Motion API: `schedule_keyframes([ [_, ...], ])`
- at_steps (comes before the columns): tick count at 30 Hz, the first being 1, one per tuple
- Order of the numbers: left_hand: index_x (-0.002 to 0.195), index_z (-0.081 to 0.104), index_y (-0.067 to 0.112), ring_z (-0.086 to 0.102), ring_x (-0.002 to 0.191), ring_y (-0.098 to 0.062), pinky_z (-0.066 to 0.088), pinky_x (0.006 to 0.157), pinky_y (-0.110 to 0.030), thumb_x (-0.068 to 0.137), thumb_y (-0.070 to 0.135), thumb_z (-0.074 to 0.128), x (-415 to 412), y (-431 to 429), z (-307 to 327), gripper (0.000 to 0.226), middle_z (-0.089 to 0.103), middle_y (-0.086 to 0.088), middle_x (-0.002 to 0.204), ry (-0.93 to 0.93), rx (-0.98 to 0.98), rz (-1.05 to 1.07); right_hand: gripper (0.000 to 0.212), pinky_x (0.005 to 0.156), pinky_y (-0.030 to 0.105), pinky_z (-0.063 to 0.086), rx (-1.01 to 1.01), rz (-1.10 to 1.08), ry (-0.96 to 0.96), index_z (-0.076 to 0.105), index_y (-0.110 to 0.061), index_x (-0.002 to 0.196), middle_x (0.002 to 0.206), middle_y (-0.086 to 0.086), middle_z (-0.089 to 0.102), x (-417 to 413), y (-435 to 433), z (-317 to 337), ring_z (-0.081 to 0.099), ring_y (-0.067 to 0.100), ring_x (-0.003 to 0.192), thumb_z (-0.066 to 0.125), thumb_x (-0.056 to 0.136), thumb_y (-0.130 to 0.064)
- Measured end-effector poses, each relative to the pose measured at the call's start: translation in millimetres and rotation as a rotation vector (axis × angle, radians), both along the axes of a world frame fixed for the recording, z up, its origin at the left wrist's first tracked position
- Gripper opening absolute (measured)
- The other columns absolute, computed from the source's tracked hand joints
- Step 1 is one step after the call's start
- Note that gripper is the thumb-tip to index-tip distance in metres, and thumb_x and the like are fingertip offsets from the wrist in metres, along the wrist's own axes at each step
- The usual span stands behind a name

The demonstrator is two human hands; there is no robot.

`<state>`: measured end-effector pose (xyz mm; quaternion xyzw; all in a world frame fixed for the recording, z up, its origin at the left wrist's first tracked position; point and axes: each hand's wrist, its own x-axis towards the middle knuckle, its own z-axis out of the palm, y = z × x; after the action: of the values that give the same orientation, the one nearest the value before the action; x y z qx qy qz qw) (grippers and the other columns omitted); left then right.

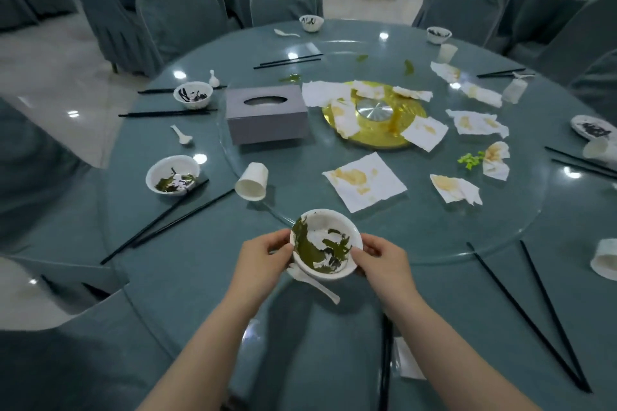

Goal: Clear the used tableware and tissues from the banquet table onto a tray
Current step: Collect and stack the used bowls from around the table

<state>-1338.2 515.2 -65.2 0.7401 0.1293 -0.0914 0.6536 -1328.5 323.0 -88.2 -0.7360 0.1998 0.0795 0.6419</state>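
Note:
A white bowl (pixel 325 245) smeared with green leftovers is at the near edge of the round table (pixel 187 264), tilted toward me. My left hand (pixel 263 255) grips its left rim and my right hand (pixel 380 259) grips its right rim. A white spoon (pixel 317 287) lies just under the bowl. More dirty bowls stand at the left (pixel 172 174) (pixel 193 95) and far side (pixel 311 23). Stained tissues (pixel 364 181) (pixel 455 188) lie on the glass turntable (pixel 417 230). A tipped paper cup (pixel 252 181) rests left of them. No tray is in view.
A grey tissue box (pixel 266 115) and a gold centre disc (pixel 374 113) sit mid-table. Black chopsticks lie at the left (pixel 167 217), right (pixel 534 317) and near my right forearm (pixel 385 360). Covered chairs (pixel 180 13) ring the table.

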Motion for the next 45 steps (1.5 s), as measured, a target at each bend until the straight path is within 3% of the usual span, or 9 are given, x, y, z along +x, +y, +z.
schedule_keyframes([
  [6,0.131,0.055,0.017,0.067,0.077,-0.009,0.054,0.070,-0.022,0.091,0.009,0.061,23,106,9,0.041,0.073,0.002,0.091,0.042,-0.045,0.159,0.026,0.059,0.019,0.050,0.057,0.130,-0.056,0.075,-0.022,0.098,0.082,-0.002,0.075,38,103,24,0.063,0.006,0.065,0.058,0.087,-0.007],
  [13,0.123,0.062,0.017,0.072,0.089,-0.016,0.057,0.075,-0.026,0.090,0.005,0.061,46,210,10,0.034,0.076,0.003,0.090,0.023,-0.099,0.241,0.015,0.057,0.021,0.049,0.094,0.258,0.028,0.073,-0.016,0.088,0.068,-0.001,0.069,75,208,27,0.051,0.008,0.049,0.060,0.086,-0.010],
  [21,0.112,0.066,0.014,0.072,0.087,-0.022,0.059,0.072,-0.030,0.091,0.023,0.062,52,275,-4,0.023,0.075,-0.008,0.098,0.203,-0.275,0.281,0.018,0.065,0.027,0.056,0.077,0.405,0.016,0.070,-0.018,0.096,0.084,0.005,0.073,103,279,24,0.065,0.014,0.069,0.060,0.087,-0.007],
  [26,0.114,0.062,0.014,0.073,0.081,-0.024,0.060,0.065,-0.031,0.091,0.010,0.062,48,289,-19,0.024,0.075,-0.007,0.090,0.219,-0.215,0.451,0.027,0.066,0.030,0.055,0.106,0.563,0.001,0.071,-0.014,0.091,0.071,0.001,0.065,129,300,17,0.059,0.012,0.062,0.053,0.097,-0.032],
  [31,0.119,0.062,0.014,0.073,0.074,-0.019,0.056,0.055,-0.025,0.089,0.009,0.063,29,307,-29,0.030,0.075,-0.006,0.088,0.174,-0.168,0.693,0.019,0.067,0.029,0.041,-0.330,0.460,-0.094,0.058,-0.021,0.098,0.077,-0.009,0.059,159,305,-26,0.059,0.014,0.078,0.057,0.091,-0.039],
  [35,0.114,0.063,0.023,0.073,0.075,-0.017,0.054,0.054,-0.023,0.089,0.011,0.064,7,322,-31,0.027,0.075,-0.001,0.087,0.175,-0.154,0.803,0.047,0.074,0.030,0.036,-0.404,0.363,0.052,0.041,-0.013,0.124,0.096,-0.002,0.051,175,311,-58,0.052,0.021,0.088,0.057,0.091,-0.043],
  [39,0.110,0.062,0.028,0.073,0.077,-0.018,0.054,0.054,-0.024,0.090,0.009,0.062,-15,328,-25,0.028,0.075,-0.002,0.090,0.138,-0.153,0.843,0.035,0.063,0.037,0.054,-0.276,0.327,0.159,0.046,-0.005,0.117,0.074,0.008,0.067,192,334,-70,0.063,0.023,0.054,0.056,0.089,-0.023],
  [42,0.106,0.060,0.030,0.070,0.073,-0.020,0.054,0.053,-0.026,0.091,0.007,0.058,-30,332,-16,0.027,0.073,-0.008,0.093,0.110,-0.119,0.875,0.029,0.040,0.021,0.044,-0.240,0.310,0.148,0.056,-0.005,0.108,0.061,0.006,0.066,192,347,-65,0.059,0.013,0.039,0.047,0.080,-0.006],
  [45,0.103,0.059,0.031,0.065,0.063,-0.016,0.053,0.053,-0.027,0.091,0.006,0.056,-46,339,-3,0.028,0.072,-0.009,0.089,0.078,-0.104,0.894,0.030,0.048,0.024,0.041,-0.204,0.371,0.097,0.054,-0.013,0.109,0.052,0.000,0.066,177,362,-49,0.060,0.008,0.042,0.051,0.079,-0.012],
])
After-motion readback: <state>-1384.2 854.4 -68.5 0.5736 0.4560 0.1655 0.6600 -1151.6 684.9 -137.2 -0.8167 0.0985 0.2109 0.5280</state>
